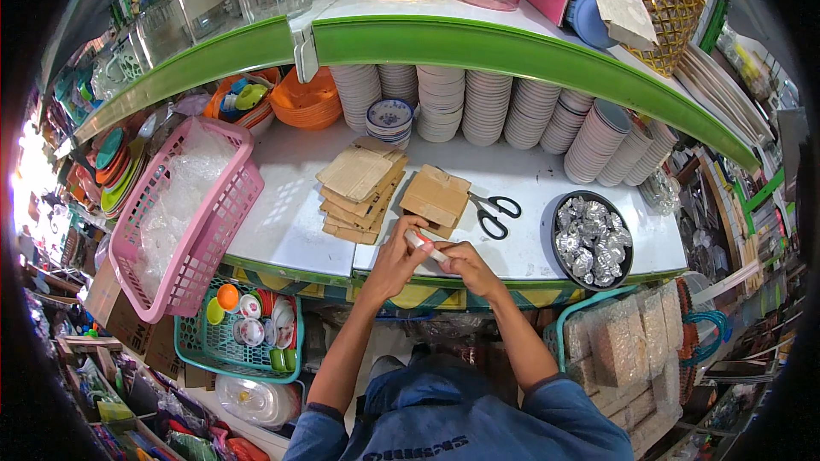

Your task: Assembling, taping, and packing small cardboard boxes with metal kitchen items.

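Observation:
Both hands meet just above the counter's front edge around a small white piece with an orange-red patch. Its kind is hard to make out. My left hand grips its left end with closed fingers. At the other end, my right hand pinches it. Right behind my left hand lie flat cut pieces of brown cardboard. Black-handled scissors lie beside them, blades partly hidden under the cardboard. To the left sits a taller pile of cardboard pieces.
A round black tray of silver foil-like pieces stands right. Left is a pink basket with clear plastic. Stacked white bowls line the back under a green-edged shelf. Teal baskets sit below the counter.

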`<state>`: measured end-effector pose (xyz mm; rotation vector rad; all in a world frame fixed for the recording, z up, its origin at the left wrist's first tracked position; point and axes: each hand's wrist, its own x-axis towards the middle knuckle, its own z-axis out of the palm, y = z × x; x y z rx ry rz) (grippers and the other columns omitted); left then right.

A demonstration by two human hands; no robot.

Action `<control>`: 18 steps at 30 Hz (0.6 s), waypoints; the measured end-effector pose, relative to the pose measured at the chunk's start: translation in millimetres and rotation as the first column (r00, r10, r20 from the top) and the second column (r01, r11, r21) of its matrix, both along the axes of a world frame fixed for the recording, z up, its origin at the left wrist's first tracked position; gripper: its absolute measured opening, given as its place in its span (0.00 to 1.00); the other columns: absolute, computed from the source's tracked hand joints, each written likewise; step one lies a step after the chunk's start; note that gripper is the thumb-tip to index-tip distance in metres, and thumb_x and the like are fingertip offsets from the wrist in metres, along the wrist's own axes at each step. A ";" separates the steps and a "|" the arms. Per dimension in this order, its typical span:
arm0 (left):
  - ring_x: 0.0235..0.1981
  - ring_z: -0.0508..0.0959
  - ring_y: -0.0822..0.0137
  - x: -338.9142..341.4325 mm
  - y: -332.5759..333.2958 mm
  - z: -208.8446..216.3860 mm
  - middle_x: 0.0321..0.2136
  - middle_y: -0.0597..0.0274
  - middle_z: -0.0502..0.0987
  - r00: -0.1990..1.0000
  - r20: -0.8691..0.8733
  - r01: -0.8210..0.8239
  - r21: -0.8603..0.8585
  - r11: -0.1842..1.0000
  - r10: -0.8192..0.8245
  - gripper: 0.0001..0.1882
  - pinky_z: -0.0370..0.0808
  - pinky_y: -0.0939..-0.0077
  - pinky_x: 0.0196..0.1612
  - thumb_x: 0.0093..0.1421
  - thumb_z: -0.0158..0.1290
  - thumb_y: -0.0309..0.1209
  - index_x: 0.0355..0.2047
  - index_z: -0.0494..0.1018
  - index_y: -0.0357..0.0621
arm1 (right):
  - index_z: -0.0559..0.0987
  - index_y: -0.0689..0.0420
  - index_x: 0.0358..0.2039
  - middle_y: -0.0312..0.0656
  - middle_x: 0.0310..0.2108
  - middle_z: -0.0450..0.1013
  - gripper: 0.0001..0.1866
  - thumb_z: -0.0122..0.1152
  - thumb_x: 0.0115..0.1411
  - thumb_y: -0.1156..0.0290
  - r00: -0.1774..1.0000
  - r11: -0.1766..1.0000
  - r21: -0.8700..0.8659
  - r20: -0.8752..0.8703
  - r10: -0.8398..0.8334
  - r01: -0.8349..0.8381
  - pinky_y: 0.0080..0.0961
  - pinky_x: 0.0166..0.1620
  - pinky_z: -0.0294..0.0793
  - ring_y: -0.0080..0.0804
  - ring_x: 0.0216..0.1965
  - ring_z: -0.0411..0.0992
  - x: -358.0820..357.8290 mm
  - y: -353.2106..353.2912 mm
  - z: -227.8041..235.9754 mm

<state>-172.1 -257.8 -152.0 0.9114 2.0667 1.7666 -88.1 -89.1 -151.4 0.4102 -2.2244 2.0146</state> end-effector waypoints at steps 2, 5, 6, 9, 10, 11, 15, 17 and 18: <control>0.15 0.68 0.74 0.9 -0.6 9.5 0.20 0.63 0.69 0.996 0.088 0.035 -0.026 0.999 -0.033 0.23 0.63 0.77 0.18 0.65 0.46 0.45 0.56 0.62 0.49 | 0.69 0.72 0.28 0.40 0.21 0.60 0.13 0.46 0.54 0.71 0.997 0.999 -0.032 0.075 0.008 -0.006 0.26 0.28 0.59 0.24 0.23 0.57 1.3 2.7 -0.1; 0.15 0.68 0.74 -1.0 -4.4 13.0 0.19 0.65 0.68 0.976 0.210 0.074 -0.033 0.997 -0.066 0.23 0.63 0.77 0.17 0.66 0.44 0.46 0.56 0.62 0.49 | 0.70 0.72 0.29 0.38 0.21 0.60 0.14 0.46 0.53 0.70 0.994 0.992 -0.119 0.092 0.055 -0.044 0.25 0.28 0.58 0.23 0.22 0.56 -0.8 0.9 6.0; 0.15 0.68 0.74 -1.7 -6.2 12.8 0.19 0.65 0.67 0.967 0.245 0.082 -0.017 0.996 -0.075 0.23 0.63 0.78 0.18 0.66 0.43 0.47 0.56 0.62 0.49 | 0.71 0.72 0.29 0.38 0.22 0.60 0.13 0.45 0.54 0.71 0.995 0.992 -0.110 0.077 0.067 -0.058 0.25 0.29 0.58 0.23 0.23 0.56 -0.4 -0.2 11.1; 0.15 0.67 0.74 -11.6 -4.8 -7.1 0.19 0.66 0.67 0.920 0.364 0.112 0.110 0.988 -0.144 0.22 0.63 0.78 0.18 0.67 0.44 0.45 0.57 0.60 0.50 | 0.72 0.72 0.29 0.38 0.23 0.62 0.13 0.44 0.54 0.72 0.993 0.990 -0.097 0.058 0.105 -0.099 0.24 0.30 0.59 0.23 0.24 0.58 -3.4 5.8 0.8; 0.15 0.67 0.74 -9.7 -4.1 -2.0 0.19 0.66 0.67 0.920 0.364 0.115 0.109 0.987 -0.147 0.22 0.63 0.78 0.18 0.67 0.44 0.45 0.57 0.60 0.50 | 0.72 0.72 0.29 0.38 0.24 0.63 0.14 0.44 0.54 0.72 0.990 0.987 -0.099 0.059 0.129 -0.123 0.23 0.30 0.59 0.23 0.25 0.58 -4.9 8.6 -6.1; 0.15 0.67 0.75 -6.0 -3.6 5.9 0.19 0.65 0.67 0.939 0.318 0.115 0.076 0.990 -0.133 0.23 0.63 0.78 0.18 0.67 0.43 0.46 0.57 0.60 0.49 | 0.72 0.72 0.29 0.38 0.24 0.63 0.14 0.44 0.54 0.72 0.990 0.988 -0.100 0.059 0.126 -0.120 0.23 0.30 0.59 0.23 0.25 0.58 -3.7 8.9 -12.8; 0.14 0.67 0.75 3.1 4.1 3.1 0.18 0.64 0.67 0.992 -0.123 -0.015 0.028 0.999 0.019 0.25 0.63 0.78 0.18 0.68 0.39 0.51 0.55 0.63 0.47 | 0.70 0.69 0.25 0.38 0.24 0.63 0.12 0.43 0.54 0.71 0.992 0.989 -0.130 0.112 -0.052 0.067 0.23 0.29 0.58 0.24 0.25 0.58 0.5 0.6 -19.5; 0.14 0.67 0.75 4.0 0.1 13.1 0.18 0.64 0.67 1.000 0.027 0.016 0.009 1.000 -0.016 0.24 0.64 0.78 0.18 0.67 0.40 0.51 0.54 0.63 0.47 | 0.70 0.67 0.24 0.38 0.23 0.63 0.12 0.43 0.54 0.71 0.985 0.984 -0.152 0.162 -0.064 0.089 0.23 0.29 0.57 0.24 0.24 0.58 0.7 1.7 -10.9; 0.14 0.67 0.74 3.2 -2.1 16.6 0.18 0.64 0.67 0.983 0.175 0.048 -0.005 0.999 -0.046 0.24 0.64 0.78 0.19 0.67 0.41 0.51 0.53 0.64 0.47 | 0.68 0.66 0.23 0.37 0.23 0.63 0.11 0.43 0.55 0.71 0.994 0.992 -0.127 0.111 0.010 0.004 0.24 0.29 0.57 0.23 0.24 0.58 -2.2 4.5 -3.5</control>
